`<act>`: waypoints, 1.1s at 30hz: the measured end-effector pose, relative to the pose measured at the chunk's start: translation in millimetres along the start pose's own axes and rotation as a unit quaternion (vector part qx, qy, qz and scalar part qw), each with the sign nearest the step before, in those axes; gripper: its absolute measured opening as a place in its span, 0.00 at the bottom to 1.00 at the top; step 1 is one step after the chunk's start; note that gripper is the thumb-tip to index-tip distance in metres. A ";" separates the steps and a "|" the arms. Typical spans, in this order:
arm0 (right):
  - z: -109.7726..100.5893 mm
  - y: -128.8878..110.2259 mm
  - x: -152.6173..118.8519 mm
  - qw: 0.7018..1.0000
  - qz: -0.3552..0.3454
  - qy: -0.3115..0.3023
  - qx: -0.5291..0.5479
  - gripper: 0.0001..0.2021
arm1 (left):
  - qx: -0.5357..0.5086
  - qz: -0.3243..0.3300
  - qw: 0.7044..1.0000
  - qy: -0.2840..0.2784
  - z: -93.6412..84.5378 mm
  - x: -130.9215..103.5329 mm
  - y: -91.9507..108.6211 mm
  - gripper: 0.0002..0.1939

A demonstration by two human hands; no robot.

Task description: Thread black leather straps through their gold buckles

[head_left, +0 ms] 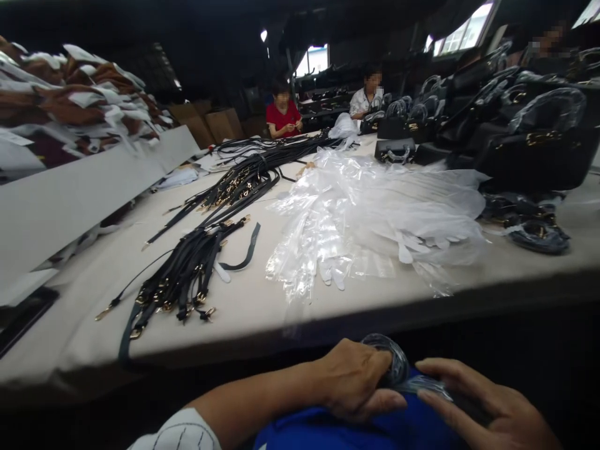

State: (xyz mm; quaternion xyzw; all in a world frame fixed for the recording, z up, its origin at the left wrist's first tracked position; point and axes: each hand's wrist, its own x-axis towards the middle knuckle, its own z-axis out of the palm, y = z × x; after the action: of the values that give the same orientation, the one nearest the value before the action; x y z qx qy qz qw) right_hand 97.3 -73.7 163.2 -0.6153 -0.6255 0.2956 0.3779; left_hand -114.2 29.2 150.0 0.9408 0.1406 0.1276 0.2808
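Note:
Low over a blue cloth on my lap, a dark coiled strap in clear plastic [399, 360] lies between my two hands. My left hand [354, 378] is closed on the coil, its fingers curled into the loop and partly hidden. My right hand [497, 403] has its thumb and forefinger on either side of the plastic-covered end. On the table in front, clear plastic sleeves [337, 206] lie in a loose heap. Black straps with gold clasps [182, 275] are bunched to the left of them.
The pale table [253, 319] ends just beyond my hands. Plastic-wrapped coils [539, 234] and black handbags [539, 153] with wrapped handles stand at right. Brown and white pieces [94, 94] are piled behind a white board [94, 187]. Two people sit at the far end; another is at upper right.

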 end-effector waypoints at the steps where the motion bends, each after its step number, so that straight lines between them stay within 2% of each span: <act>1: -1.1 0.5 4.1 1.000 -0.012 -0.011 -0.007 0.10 | -0.028 -0.003 1.000 -0.013 -0.8 -3.8 2.9 0.20; 3: -2.2 -0.3 14.2 0.997 -0.029 -0.065 -0.004 0.08 | -0.110 -0.012 0.993 -0.040 -6.0 -9.8 9.2 0.18; 5: -0.6 -3.0 24.7 0.992 -0.035 -0.119 0.019 0.12 | -0.248 -0.026 0.966 -0.070 -14.2 -13.5 16.2 0.17; 6: 1.8 -4.6 29.3 0.990 -0.037 -0.130 0.038 0.15 | -0.332 -0.040 0.939 -0.083 -18.5 -14.5 19.6 0.18; 8: 10.0 -6.9 36.8 0.988 -0.041 -0.115 0.090 0.19 | -0.483 -0.084 0.868 -0.081 -25.6 -14.8 25.4 0.21; 10: 21.5 -8.2 41.9 0.986 -0.024 -0.077 0.145 0.22 | -0.574 -0.115 0.810 -0.033 -29.8 -12.8 28.5 0.22; 11: 27.7 -8.7 43.6 0.983 -0.010 -0.057 0.174 0.23 | -0.596 -0.122 0.793 0.004 -30.9 -10.8 29.1 0.22; 15: 47.5 -14.4 44.8 0.963 0.042 0.034 0.266 0.24 | -0.636 -0.122 0.752 0.123 -32.8 2.1 29.7 0.21; 19: 57.1 -21.0 38.5 0.956 0.022 0.046 0.290 0.20 | -0.643 -0.112 0.728 0.209 -36.2 17.2 28.6 0.20; 23: 64.9 -23.5 32.6 0.938 0.070 0.034 0.338 0.27 | -0.569 -0.083 0.749 0.330 -41.1 29.9 18.2 0.19; 26: 69.0 -24.7 28.9 0.917 0.100 0.019 0.385 0.26 | -0.468 -0.067 0.792 0.387 -40.7 38.4 9.0 0.18; 29: 69.5 -23.9 24.9 0.919 0.104 -0.035 0.378 0.20 | -0.347 -0.060 0.850 0.391 -35.4 45.9 1.7 0.14; 31: 68.6 -22.0 22.0 0.922 0.105 -0.062 0.367 0.19 | -0.277 -0.055 0.886 0.369 -30.4 49.4 -4.5 0.13; 33: 67.1 -20.3 18.7 0.920 0.114 -0.062 0.371 0.20 | -0.206 -0.050 0.917 0.337 -25.1 50.6 -13.2 0.13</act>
State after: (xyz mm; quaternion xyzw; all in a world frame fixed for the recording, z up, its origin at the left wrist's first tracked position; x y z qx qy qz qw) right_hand 31.0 -50.1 145.9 -0.4788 -0.4187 0.5850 0.5032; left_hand -77.8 69.2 171.0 0.7549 0.2439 0.4495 0.4106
